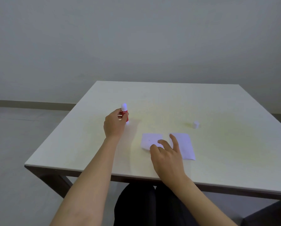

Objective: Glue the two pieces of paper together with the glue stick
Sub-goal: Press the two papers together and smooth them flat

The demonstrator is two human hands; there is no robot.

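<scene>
A red glue stick [124, 113] with a white top stands upright on the table, left of centre. My left hand [114, 125] is wrapped around its red body. Two white pieces of paper lie flat side by side nearer the front: a smaller one [150, 139] and a larger one [184, 144] to its right, with a narrow gap between them. My right hand [166, 156] rests over them with fingers spread, the fingertips touching both pieces and hiding the smaller piece's near corner.
The white table [169, 101] has a dark frame. A small white cap [195, 124] stands on it at the right, beyond the papers. The table's front edge runs just below my right wrist. My dark-clothed legs show under it.
</scene>
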